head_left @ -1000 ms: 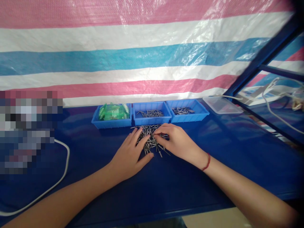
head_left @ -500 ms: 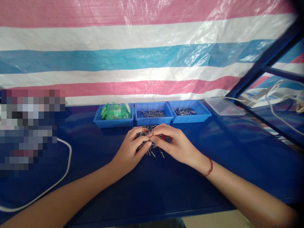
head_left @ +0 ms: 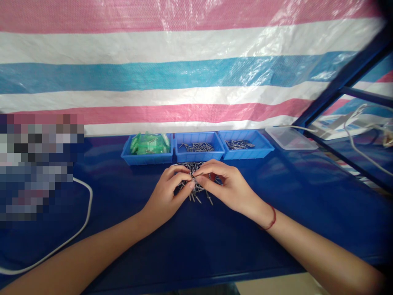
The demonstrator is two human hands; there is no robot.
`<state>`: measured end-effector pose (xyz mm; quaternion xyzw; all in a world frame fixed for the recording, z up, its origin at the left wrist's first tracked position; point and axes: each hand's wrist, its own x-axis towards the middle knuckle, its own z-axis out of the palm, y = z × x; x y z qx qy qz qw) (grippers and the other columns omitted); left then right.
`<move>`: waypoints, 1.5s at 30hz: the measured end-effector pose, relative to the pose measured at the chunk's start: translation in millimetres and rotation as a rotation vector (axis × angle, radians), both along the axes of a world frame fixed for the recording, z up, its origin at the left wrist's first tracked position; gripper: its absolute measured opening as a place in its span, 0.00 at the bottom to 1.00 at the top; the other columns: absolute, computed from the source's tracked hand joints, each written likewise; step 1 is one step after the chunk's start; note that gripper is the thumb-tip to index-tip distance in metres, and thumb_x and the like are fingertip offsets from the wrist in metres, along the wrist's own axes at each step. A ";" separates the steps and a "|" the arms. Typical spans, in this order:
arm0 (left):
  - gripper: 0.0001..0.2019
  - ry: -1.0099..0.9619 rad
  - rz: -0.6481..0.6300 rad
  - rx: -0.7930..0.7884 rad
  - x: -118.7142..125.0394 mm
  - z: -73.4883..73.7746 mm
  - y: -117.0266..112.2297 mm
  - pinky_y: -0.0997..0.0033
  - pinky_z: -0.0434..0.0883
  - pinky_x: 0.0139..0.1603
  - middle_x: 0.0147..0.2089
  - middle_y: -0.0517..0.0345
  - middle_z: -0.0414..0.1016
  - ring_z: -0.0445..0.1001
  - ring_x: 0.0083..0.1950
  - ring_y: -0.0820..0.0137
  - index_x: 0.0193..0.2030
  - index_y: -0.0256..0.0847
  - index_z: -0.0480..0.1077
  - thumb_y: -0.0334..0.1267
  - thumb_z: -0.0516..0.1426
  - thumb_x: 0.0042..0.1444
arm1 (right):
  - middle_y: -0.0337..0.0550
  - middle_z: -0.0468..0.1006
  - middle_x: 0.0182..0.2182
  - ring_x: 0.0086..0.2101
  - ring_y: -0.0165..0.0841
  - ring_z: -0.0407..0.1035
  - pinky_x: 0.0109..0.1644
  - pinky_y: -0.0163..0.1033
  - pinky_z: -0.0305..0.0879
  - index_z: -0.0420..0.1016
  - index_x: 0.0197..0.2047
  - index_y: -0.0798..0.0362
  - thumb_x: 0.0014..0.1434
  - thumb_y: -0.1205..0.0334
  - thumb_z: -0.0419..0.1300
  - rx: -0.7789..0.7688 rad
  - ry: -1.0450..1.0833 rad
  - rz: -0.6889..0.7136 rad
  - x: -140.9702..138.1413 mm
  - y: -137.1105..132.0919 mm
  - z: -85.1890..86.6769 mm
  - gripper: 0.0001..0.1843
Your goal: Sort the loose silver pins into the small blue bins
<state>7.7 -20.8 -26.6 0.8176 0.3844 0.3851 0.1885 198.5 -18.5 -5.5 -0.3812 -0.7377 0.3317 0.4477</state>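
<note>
A loose pile of metal rivets point(head_left: 196, 196), thin pins with thicker heads, lies on the blue table, partly hidden under my hands. Over the left side of the pile, my left hand point(head_left: 172, 186) is closed, with thumb and fingers pinched. My right hand point(head_left: 225, 182) comes in from the other side, its thumb and index finger pinched too. The fingertips of both hands nearly meet above the pile. A small bit of metal shows between them, apparently a rivet, mostly covered by the fingers.
Behind the pile stand three blue bins: the left bin point(head_left: 147, 159) holds green plastic packets, the middle bin point(head_left: 199, 155) and right bin point(head_left: 248, 153) hold rivets. A clear plastic lid point(head_left: 290, 138) lies at right near a blue metal frame point(head_left: 331, 98). A white cable point(head_left: 89, 205) curves at left.
Both hands stay over the pile in nearly the same place. My fingertips have drawn very slightly apart; otherwise little differs.
</note>
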 end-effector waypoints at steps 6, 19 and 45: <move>0.03 -0.054 0.049 -0.048 -0.8 -0.2 1.1 0.67 0.66 0.53 0.47 0.54 0.68 0.70 0.50 0.69 0.40 0.41 0.69 0.34 0.54 0.62 | 0.42 0.76 0.34 0.31 0.29 0.69 0.34 0.36 0.64 0.77 0.37 0.51 0.58 0.65 0.60 -0.017 -0.011 -0.016 0.4 0.6 0.3 0.05; 0.04 -0.076 0.060 -0.065 -1.8 -0.7 -1.3 0.68 0.68 0.50 0.47 0.53 0.68 0.70 0.48 0.69 0.42 0.41 0.68 0.35 0.54 0.62 | 0.40 0.74 0.31 0.31 0.29 0.68 0.35 0.36 0.66 0.76 0.35 0.51 0.58 0.66 0.59 0.048 -0.094 0.011 -1.0 1.8 -4.2 0.04; 0.10 0.300 -0.019 0.100 -0.6 5.2 -5.7 0.51 0.60 0.59 0.49 0.54 0.71 0.62 0.59 0.57 0.37 0.44 0.73 0.28 0.55 0.50 | 0.44 0.77 0.30 0.32 0.36 0.70 0.40 0.41 0.65 0.75 0.33 0.52 0.62 0.59 0.54 0.420 -0.489 -0.354 54.8 40.5 8.7 0.11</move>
